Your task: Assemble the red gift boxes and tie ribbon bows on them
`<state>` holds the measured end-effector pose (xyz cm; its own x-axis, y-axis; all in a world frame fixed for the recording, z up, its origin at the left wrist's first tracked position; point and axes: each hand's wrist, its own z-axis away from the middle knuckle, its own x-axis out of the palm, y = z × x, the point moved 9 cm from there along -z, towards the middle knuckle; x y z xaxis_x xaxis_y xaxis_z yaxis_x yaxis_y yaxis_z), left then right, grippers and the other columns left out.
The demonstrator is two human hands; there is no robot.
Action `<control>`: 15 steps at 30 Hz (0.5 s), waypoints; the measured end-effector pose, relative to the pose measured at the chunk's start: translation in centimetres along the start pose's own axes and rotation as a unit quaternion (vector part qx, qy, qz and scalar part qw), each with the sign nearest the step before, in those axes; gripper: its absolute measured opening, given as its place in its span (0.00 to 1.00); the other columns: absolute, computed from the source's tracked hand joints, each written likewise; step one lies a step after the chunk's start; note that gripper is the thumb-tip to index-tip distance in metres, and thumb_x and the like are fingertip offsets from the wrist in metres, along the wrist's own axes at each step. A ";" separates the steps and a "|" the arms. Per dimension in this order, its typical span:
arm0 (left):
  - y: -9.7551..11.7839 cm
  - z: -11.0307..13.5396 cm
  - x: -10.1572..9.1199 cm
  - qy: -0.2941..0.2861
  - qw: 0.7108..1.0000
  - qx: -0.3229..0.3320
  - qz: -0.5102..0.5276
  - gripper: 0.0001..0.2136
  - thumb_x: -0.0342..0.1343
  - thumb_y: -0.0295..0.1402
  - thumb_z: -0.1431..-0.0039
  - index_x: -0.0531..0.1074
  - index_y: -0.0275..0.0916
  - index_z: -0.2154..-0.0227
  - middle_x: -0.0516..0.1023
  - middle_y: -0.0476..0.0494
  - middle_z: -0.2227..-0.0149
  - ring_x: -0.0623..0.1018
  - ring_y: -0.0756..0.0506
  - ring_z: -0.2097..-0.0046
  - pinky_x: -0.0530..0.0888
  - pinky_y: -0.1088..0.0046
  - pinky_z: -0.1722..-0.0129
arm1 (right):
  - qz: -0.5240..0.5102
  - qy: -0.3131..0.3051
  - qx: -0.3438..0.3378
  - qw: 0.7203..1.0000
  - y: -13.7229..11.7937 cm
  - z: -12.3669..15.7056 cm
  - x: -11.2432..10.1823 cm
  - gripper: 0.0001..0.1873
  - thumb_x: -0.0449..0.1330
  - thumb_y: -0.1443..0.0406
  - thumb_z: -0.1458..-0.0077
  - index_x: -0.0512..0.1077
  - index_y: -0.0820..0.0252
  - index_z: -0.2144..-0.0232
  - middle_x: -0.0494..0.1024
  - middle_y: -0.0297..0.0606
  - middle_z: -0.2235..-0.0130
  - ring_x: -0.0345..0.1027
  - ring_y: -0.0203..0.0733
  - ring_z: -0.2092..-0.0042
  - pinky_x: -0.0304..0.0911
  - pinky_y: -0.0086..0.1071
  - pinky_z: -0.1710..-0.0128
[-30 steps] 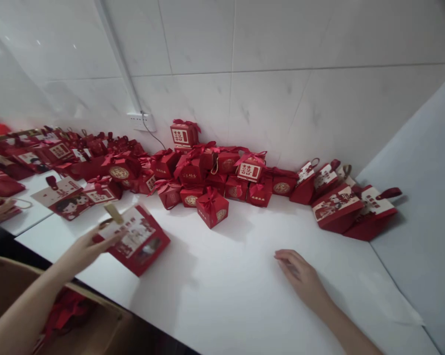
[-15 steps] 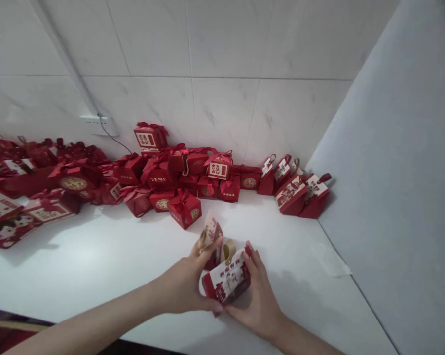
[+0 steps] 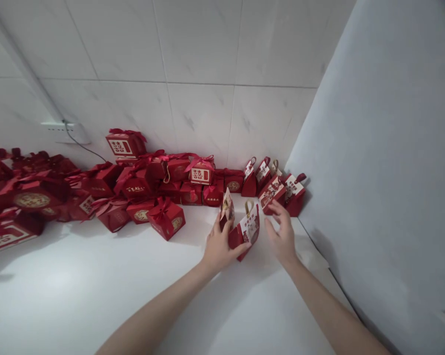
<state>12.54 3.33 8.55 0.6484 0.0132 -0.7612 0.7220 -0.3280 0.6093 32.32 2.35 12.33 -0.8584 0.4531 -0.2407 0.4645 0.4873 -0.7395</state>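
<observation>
My left hand (image 3: 221, 245) is closed around two red-and-white gift boxes. One gift box with a gold loop (image 3: 249, 226) stands tilted, its printed white panel turned to the right, my thumb against its lower side. A second, narrower gift box (image 3: 227, 209) sits between my fingers on the left, partly hidden by them. My right hand (image 3: 281, 234) is off the boxes, fingers apart and slightly curled, with nothing in it. Its fingertips are near a standing red gift box with a printed panel (image 3: 271, 191) by the right wall; I cannot tell whether they touch.
Several wedge-shaped boxes with ribbon loops (image 3: 293, 190) stand in the right corner. A long pile of red ribboned boxes (image 3: 137, 182) lines the tiled wall, a bowed hexagonal box (image 3: 166, 219) at its front. A power strip with a cord (image 3: 65, 132) is at left.
Both hands have moved forward toward the right corner with the two boxes. My right hand has let go of the gold-loop box; my left keeps hold. The view has shifted right.
</observation>
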 end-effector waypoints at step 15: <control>1.4 -3.6 5.7 0.076 0.988 0.131 0.010 0.38 0.61 0.43 0.47 0.54 0.44 0.34 0.43 0.33 0.30 0.50 0.28 0.30 0.58 0.44 0.36 | 0.121 -0.027 0.039 0.991 4.7 -0.7 4.2 0.49 0.61 0.55 0.42 0.37 0.62 0.31 0.49 0.56 0.31 0.47 0.56 0.31 0.53 0.51 0.35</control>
<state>18.07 6.32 5.83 0.7047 0.1388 -0.6958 0.6342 -0.5627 0.5302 31.03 7.12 8.29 -0.7346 0.5089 -0.4488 0.6424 0.3089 -0.7013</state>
